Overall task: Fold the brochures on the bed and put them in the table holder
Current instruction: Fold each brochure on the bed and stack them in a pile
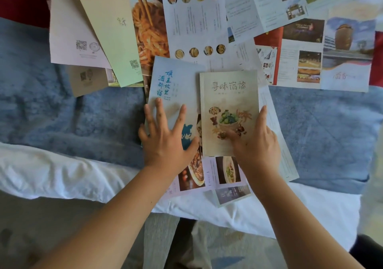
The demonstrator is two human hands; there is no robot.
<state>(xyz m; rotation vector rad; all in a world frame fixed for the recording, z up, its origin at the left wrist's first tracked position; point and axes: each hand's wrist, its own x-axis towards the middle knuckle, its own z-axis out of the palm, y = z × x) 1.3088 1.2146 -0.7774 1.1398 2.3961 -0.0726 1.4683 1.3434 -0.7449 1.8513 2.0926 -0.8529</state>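
Observation:
Several brochures lie spread over the bed. A folded pale blue brochure [176, 86] with blue characters lies in the middle; my left hand [165, 138] presses flat on it with its fingers spread. Beside it on the right sits a folded beige brochure [229, 94] showing a bowl of food. My right hand [257, 144] holds its lower right corner, thumb on the cover and a finger along the right edge. Unfolded food brochures [194, 22] lie under and beyond both. No table holder is in view.
A blue blanket [62, 113] covers the bed, with a white sheet [51, 175] along the near edge. Green and pink leaflets [107, 24] lie at the upper left, open travel brochures [323, 51] at the upper right. The floor shows below the bed edge.

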